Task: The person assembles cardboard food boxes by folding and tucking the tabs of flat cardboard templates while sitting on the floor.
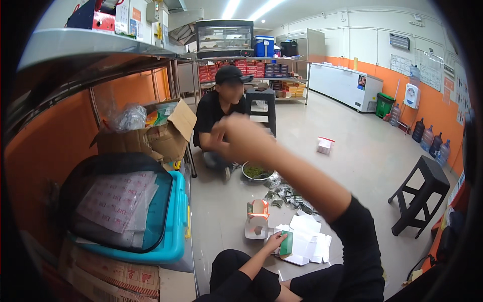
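Observation:
Low in front of me, my left hand (274, 242) is closed on the edge of a small green box (286, 243). White flattened cartons (307, 239) lie on the floor just beyond and beside it. Left of them stands an open orange-and-white carton (258, 207). My right arm is stretched up across the view, and my right hand (231, 133) is smeared by motion, so its fingers cannot be read. Beyond the cartons lies a heap of small clear packets with dark green contents (289, 194). Behind the heap sits a metal bowl of green stuff (256, 172).
A person in a black cap (221, 108) sits on the floor ahead, partly hidden by my right hand. At left are a turquoise bin (176, 216), a cardboard box (146, 141) and a metal shelf. A black stool (422, 189) stands right; a small pack (325, 145) lies further off.

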The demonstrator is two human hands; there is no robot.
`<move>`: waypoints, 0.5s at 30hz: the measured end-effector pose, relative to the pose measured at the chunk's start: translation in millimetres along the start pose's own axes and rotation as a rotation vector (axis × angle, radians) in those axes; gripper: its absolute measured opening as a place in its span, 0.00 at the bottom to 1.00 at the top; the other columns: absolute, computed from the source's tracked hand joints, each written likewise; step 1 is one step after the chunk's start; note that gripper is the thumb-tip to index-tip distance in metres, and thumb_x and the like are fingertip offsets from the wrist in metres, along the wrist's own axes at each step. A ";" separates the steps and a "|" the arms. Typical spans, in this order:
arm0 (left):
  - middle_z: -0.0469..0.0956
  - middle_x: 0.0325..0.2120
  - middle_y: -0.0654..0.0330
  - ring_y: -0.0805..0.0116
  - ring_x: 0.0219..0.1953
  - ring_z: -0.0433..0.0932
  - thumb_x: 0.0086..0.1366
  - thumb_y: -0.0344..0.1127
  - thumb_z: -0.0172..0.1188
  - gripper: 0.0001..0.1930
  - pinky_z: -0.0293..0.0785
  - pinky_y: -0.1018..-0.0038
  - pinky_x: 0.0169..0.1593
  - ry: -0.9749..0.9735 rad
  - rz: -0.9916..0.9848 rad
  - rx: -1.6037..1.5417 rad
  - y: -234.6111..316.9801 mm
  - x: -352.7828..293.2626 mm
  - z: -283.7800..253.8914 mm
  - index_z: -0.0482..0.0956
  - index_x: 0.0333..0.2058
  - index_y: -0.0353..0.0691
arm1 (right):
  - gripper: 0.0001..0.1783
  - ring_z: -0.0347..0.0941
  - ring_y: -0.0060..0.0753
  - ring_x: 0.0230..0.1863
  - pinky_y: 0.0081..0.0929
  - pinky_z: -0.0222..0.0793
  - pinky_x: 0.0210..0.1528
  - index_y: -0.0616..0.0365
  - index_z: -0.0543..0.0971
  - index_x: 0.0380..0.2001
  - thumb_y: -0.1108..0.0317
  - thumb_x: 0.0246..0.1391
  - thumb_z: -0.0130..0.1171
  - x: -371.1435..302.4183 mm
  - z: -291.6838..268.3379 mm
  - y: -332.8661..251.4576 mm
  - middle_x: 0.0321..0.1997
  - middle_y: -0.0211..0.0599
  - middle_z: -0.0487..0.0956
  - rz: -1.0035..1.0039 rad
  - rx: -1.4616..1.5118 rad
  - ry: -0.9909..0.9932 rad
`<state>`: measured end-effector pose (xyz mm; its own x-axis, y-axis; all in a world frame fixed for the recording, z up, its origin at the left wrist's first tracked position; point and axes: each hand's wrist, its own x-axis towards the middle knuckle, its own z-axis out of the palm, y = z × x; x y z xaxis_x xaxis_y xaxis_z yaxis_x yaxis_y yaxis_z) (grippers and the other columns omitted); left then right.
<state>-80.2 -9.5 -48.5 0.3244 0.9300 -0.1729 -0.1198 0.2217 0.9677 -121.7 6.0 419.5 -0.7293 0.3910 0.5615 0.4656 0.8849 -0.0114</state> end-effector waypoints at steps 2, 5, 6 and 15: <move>0.76 0.31 0.65 0.80 0.32 0.72 0.62 0.46 0.56 0.20 0.69 0.82 0.37 0.065 0.004 0.115 9.6 2.9 15.1 0.75 0.45 0.37 | 0.13 0.73 0.43 0.29 0.39 0.66 0.32 0.61 0.76 0.23 0.61 0.52 0.55 -43.6 19.9 -41.1 0.23 0.45 0.76 0.001 0.418 0.147; 0.79 0.35 0.55 0.67 0.37 0.77 0.62 0.48 0.55 0.22 0.71 0.73 0.40 0.194 0.372 0.293 -26.1 21.1 -6.8 0.74 0.46 0.35 | 0.16 0.69 0.29 0.26 0.28 0.65 0.32 0.66 0.74 0.26 0.61 0.57 0.51 -75.3 0.1 -114.2 0.22 0.41 0.73 0.041 0.944 0.213; 0.79 0.36 0.53 0.64 0.39 0.77 0.62 0.49 0.54 0.23 0.71 0.70 0.41 0.177 0.254 0.418 -15.7 21.5 5.2 0.74 0.46 0.35 | 0.17 0.66 0.27 0.26 0.28 0.64 0.33 0.65 0.72 0.28 0.59 0.59 0.50 -88.5 2.1 -116.7 0.23 0.38 0.71 0.121 1.144 0.114; 0.77 0.34 0.44 0.47 0.38 0.75 0.62 0.44 0.50 0.18 0.70 0.60 0.43 0.128 0.204 0.697 -0.7 0.7 36.4 0.75 0.45 0.39 | 0.05 0.66 0.28 0.23 0.16 0.63 0.25 0.58 0.70 0.34 0.69 0.57 0.52 -156.5 -4.0 -165.0 0.24 0.31 0.69 0.413 1.555 0.322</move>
<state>-45.7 -19.6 -42.6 0.2425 0.9691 0.0445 0.4721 -0.1580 0.8673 -82.4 -202.2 336.8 -0.4697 0.7619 0.4460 -0.4757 0.2072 -0.8549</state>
